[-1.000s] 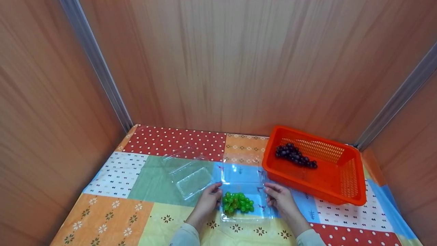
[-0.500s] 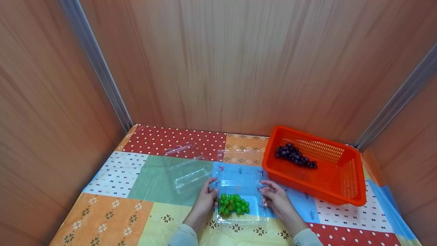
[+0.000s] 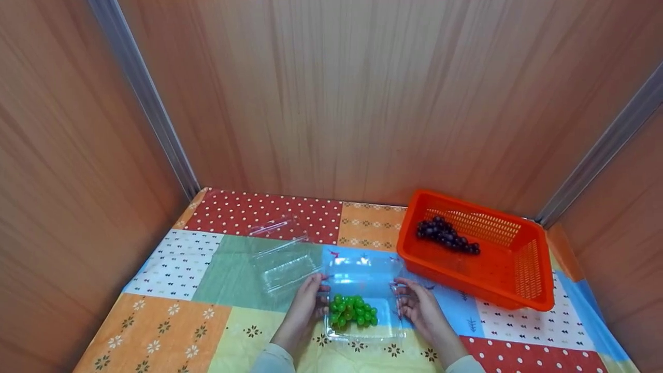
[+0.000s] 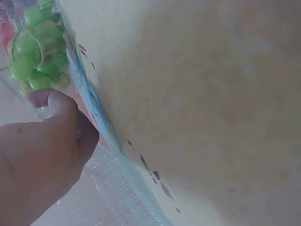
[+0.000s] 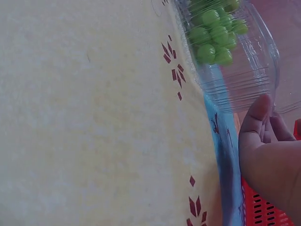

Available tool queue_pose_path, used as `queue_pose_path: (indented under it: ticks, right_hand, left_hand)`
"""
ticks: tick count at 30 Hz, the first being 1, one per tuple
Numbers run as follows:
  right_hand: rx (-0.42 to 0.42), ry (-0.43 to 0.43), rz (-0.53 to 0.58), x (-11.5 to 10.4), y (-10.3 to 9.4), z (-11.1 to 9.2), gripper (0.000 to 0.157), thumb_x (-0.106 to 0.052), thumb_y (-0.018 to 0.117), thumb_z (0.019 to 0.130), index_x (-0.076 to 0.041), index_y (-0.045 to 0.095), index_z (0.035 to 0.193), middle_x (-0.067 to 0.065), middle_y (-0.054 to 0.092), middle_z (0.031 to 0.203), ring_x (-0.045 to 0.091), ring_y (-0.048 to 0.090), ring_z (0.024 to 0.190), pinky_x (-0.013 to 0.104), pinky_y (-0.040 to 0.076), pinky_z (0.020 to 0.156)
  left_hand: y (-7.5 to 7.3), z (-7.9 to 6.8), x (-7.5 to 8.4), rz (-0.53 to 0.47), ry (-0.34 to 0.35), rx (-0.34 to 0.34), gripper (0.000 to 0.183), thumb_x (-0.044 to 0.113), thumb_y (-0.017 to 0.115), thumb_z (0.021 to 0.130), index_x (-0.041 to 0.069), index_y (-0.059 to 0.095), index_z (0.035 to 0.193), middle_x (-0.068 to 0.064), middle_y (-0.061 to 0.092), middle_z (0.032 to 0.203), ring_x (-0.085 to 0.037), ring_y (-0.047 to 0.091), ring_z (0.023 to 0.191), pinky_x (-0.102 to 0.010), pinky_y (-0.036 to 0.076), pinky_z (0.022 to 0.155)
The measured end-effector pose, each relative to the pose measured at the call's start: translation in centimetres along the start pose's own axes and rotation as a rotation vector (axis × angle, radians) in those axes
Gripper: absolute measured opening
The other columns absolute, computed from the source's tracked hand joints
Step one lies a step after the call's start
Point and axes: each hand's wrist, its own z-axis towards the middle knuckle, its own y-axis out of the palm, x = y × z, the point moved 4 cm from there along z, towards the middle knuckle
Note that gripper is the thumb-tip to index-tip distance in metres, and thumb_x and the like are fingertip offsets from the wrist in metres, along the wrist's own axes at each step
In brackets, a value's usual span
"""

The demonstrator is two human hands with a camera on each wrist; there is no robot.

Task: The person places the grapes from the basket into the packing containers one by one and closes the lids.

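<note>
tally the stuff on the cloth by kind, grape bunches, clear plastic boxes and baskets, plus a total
Grape bunches: 2 (green bunch, dark purple bunch)
Clear plastic boxes: 2 (front box, back box)
Baskets: 1 (orange basket)
Total: 5

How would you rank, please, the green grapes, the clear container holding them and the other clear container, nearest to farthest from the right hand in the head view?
1. Clear container, its right side held by the right hand.
2. Green grapes, inside it, toward its left.
3. Other clear container, left of both, farther back.
</note>
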Motion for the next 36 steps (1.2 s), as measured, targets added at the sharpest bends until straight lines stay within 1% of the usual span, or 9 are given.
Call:
queue_pose_path:
  ticks: [4,8,11,14,19,22,26,31,36]
  right_hand:
    - [-0.018,-0.005,0.018,-0.1,-0.2,-0.6,0.059,-0.049,0.043,0.105,0.000,0.054,0.136,0.016,0.062,0.119,0.023,0.057,0.084,0.032,0.052,0.072]
    - [-0.015,-0.018,-0.011,-0.2,-0.2,-0.8,0.061,-0.052,0.047,0.102,-0.002,0.056,0.135,0.016,0.059,0.126,0.023,0.056,0.092,0.031,0.052,0.076]
    - [-0.014,-0.024,-0.036,-0.3,-0.2,-0.9,0.055,-0.043,0.054,0.102,-0.002,0.055,0.138,0.015,0.061,0.129,0.023,0.058,0.094,0.031,0.052,0.080]
    - [-0.032,-0.039,-0.036,-0.2,-0.2,-1.0,0.054,-0.030,0.058,0.101,0.001,0.048,0.144,0.015,0.059,0.137,0.027,0.060,0.109,0.034,0.052,0.087]
    - [-0.042,-0.060,-0.004,-0.2,-0.1,-1.6,0.055,-0.014,0.059,0.100,0.002,0.038,0.149,0.015,0.056,0.141,0.031,0.053,0.127,0.041,0.045,0.104]
    - [-0.038,-0.063,0.007,-0.2,-0.2,-2.5,0.056,-0.007,0.056,0.100,0.001,0.033,0.151,0.017,0.051,0.141,0.030,0.055,0.124,0.043,0.041,0.108]
    - [-0.030,-0.045,-0.012,0.2,-0.3,-4.0,0.061,-0.005,0.055,0.099,-0.002,0.027,0.153,0.016,0.046,0.138,0.027,0.057,0.116,0.040,0.046,0.101]
    - [-0.010,-0.008,-0.093,1.1,-0.3,-5.4,0.062,-0.010,0.060,0.098,-0.003,0.026,0.150,0.006,0.055,0.108,0.021,0.059,0.089,0.036,0.053,0.082]
    - [-0.091,0.027,-0.149,2.2,-0.3,-5.8,0.061,-0.011,0.053,0.101,-0.003,0.018,0.151,0.007,0.062,0.090,0.018,0.059,0.070,0.029,0.053,0.064]
  left_hand:
    - [0.2,-0.2,-0.1,0.022,0.009,-0.008,0.060,0.059,0.044,0.100,0.011,0.045,0.136,-0.012,0.049,0.117,-0.023,0.050,0.092,-0.031,0.044,0.075]
    - [0.3,-0.1,-0.1,0.041,0.044,-0.005,0.058,0.057,0.051,0.099,0.008,0.047,0.131,-0.010,0.049,0.111,-0.021,0.048,0.084,-0.029,0.041,0.070]
    - [0.3,-0.2,0.0,0.054,0.070,-0.003,0.052,0.047,0.056,0.100,0.005,0.049,0.129,-0.007,0.050,0.106,-0.019,0.048,0.081,-0.030,0.043,0.069]
    - [0.2,-0.3,0.1,0.060,0.081,-0.009,0.045,0.034,0.058,0.101,0.004,0.050,0.133,-0.007,0.052,0.107,-0.020,0.050,0.086,-0.032,0.047,0.075]
    - [-0.4,-1.2,0.3,0.063,0.098,-0.049,0.052,0.017,0.062,0.098,0.000,0.044,0.144,-0.016,0.054,0.128,-0.024,0.056,0.108,-0.039,0.050,0.093]
    - [-0.7,-1.9,0.5,0.058,0.124,-0.114,0.062,0.008,0.067,0.093,-0.001,0.039,0.148,-0.024,0.046,0.142,-0.030,0.054,0.123,-0.039,0.049,0.099]
    - [-1.0,-2.9,0.2,0.108,0.142,-0.184,0.073,0.000,0.068,0.088,0.002,0.033,0.152,-0.026,0.037,0.151,-0.037,0.047,0.133,-0.039,0.049,0.100]
    - [-1.0,-4.1,-0.8,0.204,0.095,-0.150,0.073,0.002,0.066,0.088,0.003,0.031,0.152,-0.021,0.050,0.129,-0.027,0.060,0.101,-0.037,0.056,0.081]
    - [-0.6,-4.8,-1.7,0.245,0.056,-0.158,0.064,0.005,0.057,0.092,0.004,0.031,0.151,-0.011,0.054,0.099,-0.019,0.057,0.074,-0.033,0.053,0.065]
